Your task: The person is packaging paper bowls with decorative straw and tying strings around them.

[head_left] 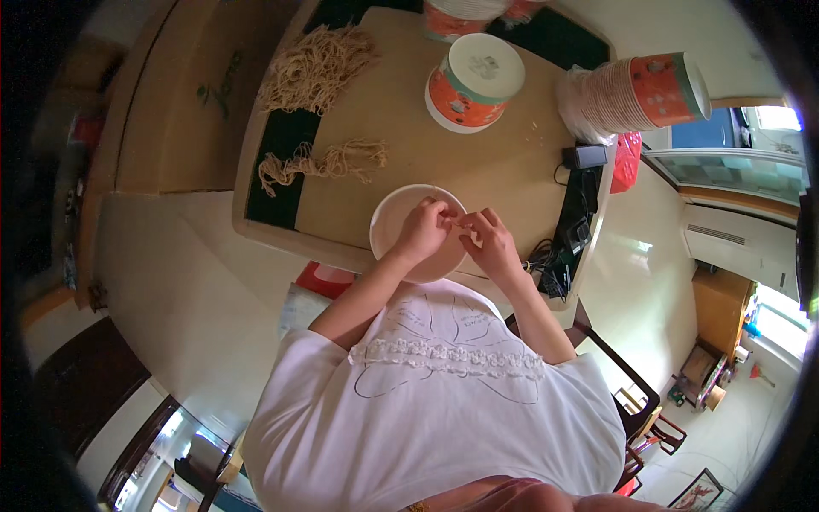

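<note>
Close to my body, a white round paper tub (386,218) stands with its mouth up at the table's near edge. My left hand (426,229) reaches over its mouth, fingers closed in a pinch by the right side of the rim. Opposite it, my right hand (490,243) pinches at the same spot, the fingertips of both hands almost meeting. Whatever lies between them is too small to make out. Beyond the tub, to the left, lies a loose bunch of beige twine (328,160). A bigger tangled heap of twine (320,70) is farther back.
An orange-and-green paper tub (467,107) stands upside down on the brown cardboard sheet (401,128). A stack of nested tubs (631,92) lies sideways at the right, partly in plastic. Black cables (550,269) and a power adapter (584,157) line the right edge.
</note>
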The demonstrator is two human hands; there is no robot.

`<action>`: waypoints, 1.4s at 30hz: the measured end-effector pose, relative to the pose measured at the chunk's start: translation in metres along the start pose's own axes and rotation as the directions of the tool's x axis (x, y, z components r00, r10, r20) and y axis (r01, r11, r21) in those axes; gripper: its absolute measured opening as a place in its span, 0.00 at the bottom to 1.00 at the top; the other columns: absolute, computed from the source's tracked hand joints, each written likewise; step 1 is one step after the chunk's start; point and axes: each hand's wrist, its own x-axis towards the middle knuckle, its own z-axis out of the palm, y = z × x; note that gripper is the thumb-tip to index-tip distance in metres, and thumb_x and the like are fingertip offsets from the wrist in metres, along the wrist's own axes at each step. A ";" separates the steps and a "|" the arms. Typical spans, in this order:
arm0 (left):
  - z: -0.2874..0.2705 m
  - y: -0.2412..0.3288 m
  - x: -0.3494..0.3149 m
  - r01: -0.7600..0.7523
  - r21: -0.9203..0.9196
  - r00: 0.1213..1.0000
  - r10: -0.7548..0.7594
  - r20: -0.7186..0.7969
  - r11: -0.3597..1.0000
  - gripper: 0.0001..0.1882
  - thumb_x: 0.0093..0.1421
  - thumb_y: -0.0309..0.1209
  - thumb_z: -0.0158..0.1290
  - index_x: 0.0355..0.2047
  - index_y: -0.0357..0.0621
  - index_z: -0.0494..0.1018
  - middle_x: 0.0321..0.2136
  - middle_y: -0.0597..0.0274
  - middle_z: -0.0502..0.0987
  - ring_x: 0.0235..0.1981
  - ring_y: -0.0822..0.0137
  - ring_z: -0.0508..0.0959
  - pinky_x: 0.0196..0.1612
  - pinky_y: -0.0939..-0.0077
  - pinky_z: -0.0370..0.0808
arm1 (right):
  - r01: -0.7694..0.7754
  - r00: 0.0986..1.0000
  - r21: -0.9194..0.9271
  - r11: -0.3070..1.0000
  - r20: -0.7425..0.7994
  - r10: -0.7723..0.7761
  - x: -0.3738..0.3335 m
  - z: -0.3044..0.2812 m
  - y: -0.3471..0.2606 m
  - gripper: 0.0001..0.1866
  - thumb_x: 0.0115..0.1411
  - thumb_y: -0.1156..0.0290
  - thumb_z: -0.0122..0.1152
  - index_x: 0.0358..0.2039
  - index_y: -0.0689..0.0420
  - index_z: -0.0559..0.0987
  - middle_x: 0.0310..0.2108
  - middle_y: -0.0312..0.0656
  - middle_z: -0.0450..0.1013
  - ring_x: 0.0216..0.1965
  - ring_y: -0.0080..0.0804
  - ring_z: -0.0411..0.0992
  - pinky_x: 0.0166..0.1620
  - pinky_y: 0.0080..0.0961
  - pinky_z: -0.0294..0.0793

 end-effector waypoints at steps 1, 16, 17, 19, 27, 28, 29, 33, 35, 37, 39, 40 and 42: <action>-0.001 0.005 0.000 -0.022 0.027 1.000 0.022 -0.002 0.999 0.03 0.53 0.23 0.52 0.29 0.40 0.74 0.32 0.53 0.77 0.35 0.57 0.78 0.37 0.67 0.74 | 0.004 1.000 0.018 1.000 -0.027 -0.003 -0.001 0.001 0.001 0.14 0.48 0.79 0.61 0.37 0.56 0.76 0.31 0.42 0.68 0.28 0.33 0.71 0.32 0.27 0.73; 0.000 -0.014 -0.005 0.356 -0.269 0.912 -0.269 0.310 0.895 0.07 0.61 0.29 0.51 0.33 0.40 0.75 0.25 0.65 0.78 0.17 0.80 0.69 0.19 0.85 0.65 | -0.069 0.997 0.067 0.995 -0.012 0.070 -0.001 0.003 -0.005 0.09 0.52 0.79 0.58 0.35 0.58 0.74 0.32 0.47 0.67 0.27 0.43 0.71 0.31 0.33 0.74; 0.000 -0.013 -0.006 0.358 -0.270 0.911 -0.271 0.311 0.894 0.07 0.61 0.29 0.51 0.33 0.40 0.75 0.25 0.65 0.78 0.17 0.80 0.69 0.19 0.85 0.65 | -0.071 0.997 0.067 0.995 -0.010 0.072 -0.001 0.003 -0.006 0.09 0.52 0.79 0.58 0.35 0.58 0.74 0.32 0.47 0.67 0.27 0.43 0.71 0.31 0.33 0.74; 0.000 -0.011 -0.007 0.297 -0.366 0.943 -0.211 0.257 0.882 0.07 0.57 0.26 0.53 0.28 0.33 0.76 0.23 0.59 0.79 0.24 0.72 0.78 0.30 0.78 0.75 | 0.006 1.000 0.015 1.000 -0.002 -0.006 -0.001 0.002 -0.006 0.09 0.50 0.79 0.58 0.35 0.58 0.74 0.31 0.46 0.67 0.29 0.45 0.70 0.32 0.34 0.74; -0.005 -0.017 -0.011 0.221 -0.317 0.971 -0.175 0.165 0.922 0.05 0.59 0.25 0.51 0.30 0.35 0.74 0.24 0.61 0.79 0.26 0.74 0.78 0.27 0.80 0.73 | -0.067 0.998 -0.044 0.997 0.013 0.068 0.001 0.006 -0.004 0.09 0.50 0.77 0.58 0.34 0.56 0.74 0.32 0.45 0.67 0.32 0.46 0.71 0.34 0.37 0.73; -0.008 -0.009 -0.012 0.263 -0.288 0.959 -0.218 0.181 0.921 0.06 0.58 0.25 0.51 0.28 0.34 0.73 0.23 0.59 0.79 0.26 0.72 0.80 0.31 0.78 0.75 | -0.046 0.999 -0.087 0.995 0.004 0.046 0.001 0.006 -0.003 0.09 0.51 0.76 0.58 0.34 0.56 0.74 0.32 0.45 0.68 0.32 0.46 0.71 0.34 0.37 0.73; -0.010 -0.005 -0.012 0.264 -0.289 0.959 -0.218 0.180 0.920 0.06 0.58 0.25 0.51 0.28 0.34 0.73 0.23 0.59 0.79 0.26 0.72 0.80 0.31 0.78 0.75 | -0.045 0.999 -0.087 0.995 0.005 0.046 0.001 0.007 -0.002 0.09 0.51 0.76 0.58 0.34 0.56 0.74 0.32 0.45 0.68 0.32 0.46 0.71 0.34 0.37 0.73; -0.012 -0.003 -0.013 0.312 -0.276 0.943 -0.262 0.203 0.909 0.06 0.59 0.26 0.51 0.29 0.35 0.73 0.23 0.60 0.79 0.26 0.72 0.80 0.31 0.79 0.75 | 0.017 1.000 -0.159 0.987 -0.018 -0.020 0.004 0.008 -0.001 0.08 0.51 0.74 0.58 0.33 0.54 0.74 0.31 0.45 0.67 0.31 0.45 0.71 0.33 0.37 0.72; -0.012 -0.003 -0.014 0.312 -0.285 0.943 -0.260 0.206 0.906 0.06 0.59 0.26 0.50 0.29 0.35 0.73 0.23 0.60 0.79 0.26 0.72 0.80 0.31 0.79 0.75 | 0.034 0.999 -0.189 0.981 -0.020 -0.038 0.005 0.009 -0.002 0.08 0.50 0.74 0.58 0.33 0.54 0.74 0.29 0.45 0.67 0.31 0.45 0.71 0.32 0.37 0.72; -0.012 0.000 -0.014 0.303 -0.293 0.946 -0.250 0.205 0.907 0.06 0.59 0.26 0.49 0.30 0.35 0.71 0.23 0.60 0.78 0.26 0.71 0.80 0.30 0.79 0.74 | 0.036 0.999 -0.217 0.976 -0.027 -0.043 0.006 0.010 0.000 0.06 0.50 0.75 0.58 0.30 0.55 0.74 0.27 0.45 0.66 0.30 0.45 0.71 0.31 0.37 0.71; -0.010 -0.006 -0.014 0.306 -0.307 0.946 -0.253 0.202 0.901 0.06 0.59 0.25 0.49 0.30 0.34 0.71 0.24 0.60 0.78 0.26 0.71 0.80 0.30 0.79 0.74 | 0.031 0.999 -0.213 0.977 -0.031 -0.039 0.006 0.012 0.002 0.05 0.50 0.75 0.58 0.30 0.55 0.74 0.27 0.45 0.66 0.29 0.44 0.70 0.31 0.37 0.71; -0.010 -0.008 -0.015 0.309 -0.321 0.946 -0.256 0.198 0.895 0.05 0.59 0.25 0.48 0.30 0.34 0.70 0.24 0.59 0.77 0.26 0.70 0.80 0.30 0.79 0.74 | 0.027 0.999 -0.209 0.978 -0.034 -0.035 0.006 0.012 0.003 0.05 0.50 0.75 0.58 0.29 0.55 0.74 0.26 0.45 0.66 0.29 0.44 0.70 0.31 0.37 0.71; -0.011 -0.009 -0.014 0.313 -0.330 0.945 -0.256 0.205 0.890 0.05 0.59 0.25 0.48 0.30 0.34 0.70 0.24 0.59 0.77 0.26 0.70 0.80 0.29 0.79 0.74 | 0.034 0.999 -0.209 0.977 -0.034 -0.042 0.006 0.013 0.006 0.04 0.50 0.75 0.57 0.29 0.55 0.74 0.26 0.45 0.66 0.29 0.45 0.70 0.31 0.37 0.71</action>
